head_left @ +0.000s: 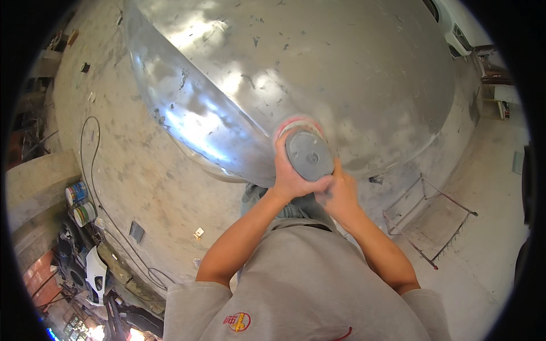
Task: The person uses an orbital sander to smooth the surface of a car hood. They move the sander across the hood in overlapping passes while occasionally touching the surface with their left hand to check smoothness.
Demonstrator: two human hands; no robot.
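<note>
A power sander [311,156] with a rounded grey body is in both my hands at the near edge of a car body panel. Its disc [300,121], pinkish-red and white at the rim, lies against the panel and looks blurred. My left hand [289,177] wraps the left side of the body, thumb across its near end. On the right, my right hand [342,196] grips the near, lower part, its fingers partly hidden. The large curved panel [352,74] is dull grey with dark chipped spots. Left of a crease, its side [193,122] shines with bluish-white reflections.
A thin metal frame stand [429,219] rests on the floor at right. To the left run a long cable [94,176] and two paint cans [84,213]. Car parts, including a white piece [96,273], lie piled at lower left. Another vehicle [455,25] stands far right.
</note>
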